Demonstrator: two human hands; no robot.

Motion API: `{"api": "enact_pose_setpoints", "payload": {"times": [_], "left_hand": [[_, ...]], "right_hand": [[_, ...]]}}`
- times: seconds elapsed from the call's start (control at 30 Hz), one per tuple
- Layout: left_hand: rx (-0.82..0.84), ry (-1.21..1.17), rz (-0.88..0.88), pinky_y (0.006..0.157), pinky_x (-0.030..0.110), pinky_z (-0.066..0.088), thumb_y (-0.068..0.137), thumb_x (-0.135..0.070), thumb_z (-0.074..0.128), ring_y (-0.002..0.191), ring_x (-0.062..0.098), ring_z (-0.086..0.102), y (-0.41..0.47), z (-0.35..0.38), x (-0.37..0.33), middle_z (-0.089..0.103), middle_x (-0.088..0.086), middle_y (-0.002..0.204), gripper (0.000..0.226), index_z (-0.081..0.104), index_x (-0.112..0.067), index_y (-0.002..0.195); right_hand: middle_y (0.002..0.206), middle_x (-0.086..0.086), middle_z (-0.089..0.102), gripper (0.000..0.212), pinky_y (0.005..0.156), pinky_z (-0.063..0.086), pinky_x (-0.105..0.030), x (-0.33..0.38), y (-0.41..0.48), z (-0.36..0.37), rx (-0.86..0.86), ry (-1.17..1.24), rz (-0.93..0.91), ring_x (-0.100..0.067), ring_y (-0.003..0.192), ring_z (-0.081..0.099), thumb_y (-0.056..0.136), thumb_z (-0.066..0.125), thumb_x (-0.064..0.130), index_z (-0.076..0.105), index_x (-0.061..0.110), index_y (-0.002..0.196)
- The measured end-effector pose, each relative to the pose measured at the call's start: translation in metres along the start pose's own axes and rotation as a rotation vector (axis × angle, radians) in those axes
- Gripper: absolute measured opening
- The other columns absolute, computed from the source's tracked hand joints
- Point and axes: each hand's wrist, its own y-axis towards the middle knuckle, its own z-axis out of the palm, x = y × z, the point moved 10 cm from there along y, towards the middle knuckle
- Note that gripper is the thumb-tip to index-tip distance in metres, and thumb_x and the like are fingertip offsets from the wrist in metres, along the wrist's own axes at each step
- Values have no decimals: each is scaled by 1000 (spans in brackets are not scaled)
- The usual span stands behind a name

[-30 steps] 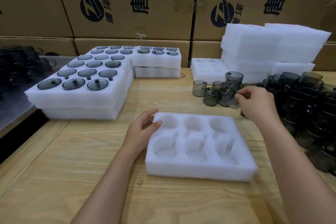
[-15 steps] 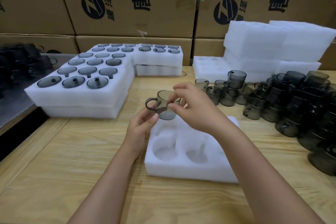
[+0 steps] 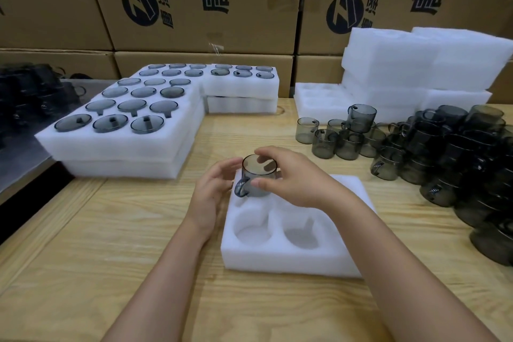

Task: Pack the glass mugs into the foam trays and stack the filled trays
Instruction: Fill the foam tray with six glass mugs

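A smoky glass mug (image 3: 256,179) stands upright over the far left pocket of a white foam tray (image 3: 280,261) in the middle of the wooden table, its handle toward me and to the left. My right hand (image 3: 291,178) grips the mug around its rim and side. My left hand (image 3: 212,197) is beside the mug, fingers loosely curved and touching its left side. Two near pockets of the tray hold nothing. Loose mugs (image 3: 344,133) stand and pile (image 3: 466,153) at the right.
Filled foam trays (image 3: 125,147) are stacked at the left, and another filled stack (image 3: 241,89) lies behind them. Empty foam trays (image 3: 410,64) are piled at the back right. Cardboard boxes (image 3: 194,0) form a wall behind. A dark surface holds more mugs (image 3: 30,97) at far left.
My right hand took a mug from the pile at the right, carried it over the tray, and has lowered it toward the far left pocket. My left hand came off the tray edge up to the mug.
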Motion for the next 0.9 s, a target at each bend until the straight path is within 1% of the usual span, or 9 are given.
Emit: {"api": "enact_pose_setpoints", "payload": {"times": [0.23,0.37,0.47,0.57,0.63,0.7,0.77,0.83,0.9], "left_hand": [[-92,204,11,85,26,48,95,-24,50,105,18,63,-1,-6,-2,69,6,110,21,67,-14,103],[-100,548,-4,79,9,43,100,-27,44,106,7,59,9,9,-10,64,-11,112,21,61,-29,111],[84,939,-51,102,28,38,103,-32,33,124,14,47,19,35,1,51,-2,136,38,46,-24,137],[162,1066,-126,115,42,23,103,-36,24,141,21,26,24,38,14,32,2,152,45,33,-24,146],[209,1184,-180,116,44,18,103,-37,21,145,23,16,27,35,21,23,3,156,46,29,-25,147],[200,1054,-177,114,40,23,102,-31,29,140,20,26,27,35,19,30,4,152,41,37,-25,142],[94,644,-198,99,36,37,94,-19,45,120,21,48,20,29,16,44,5,142,37,51,-28,129],[-18,329,-192,80,35,40,91,0,50,98,20,57,15,17,16,51,9,134,42,55,-31,118],[-53,288,-145,63,24,43,88,10,51,84,5,62,13,13,13,58,10,122,47,55,-26,118]], "right_hand": [[128,7,53,58,85,33,-18,-3,1,12,30,-88,-35,-9,114,48,82,70,29,46,22,134],[126,12,53,55,87,37,-21,-7,-3,15,62,-19,2,-8,113,49,82,70,32,47,29,131],[119,6,58,43,108,28,-33,-9,-6,23,122,-48,-25,-11,112,49,86,62,28,48,20,126],[154,-2,26,68,118,-5,-39,-19,-7,37,199,-169,14,-12,143,16,90,52,35,21,16,148],[160,-1,-3,82,116,-12,-37,-27,-6,43,232,-281,55,-9,145,-8,88,49,40,2,18,152],[159,-1,-6,88,117,-10,-35,-30,-7,47,270,-280,83,-9,145,-10,85,51,43,0,14,152],[158,-6,13,80,116,10,-31,-31,-7,36,210,-106,111,-14,145,8,84,53,42,19,9,149],[145,-5,42,53,100,31,-22,-35,-7,-10,-112,54,124,-17,131,38,90,55,30,45,11,138],[120,-3,64,30,82,36,-20,-47,-21,-70,-520,45,151,-19,109,56,91,54,20,63,14,119]]}}
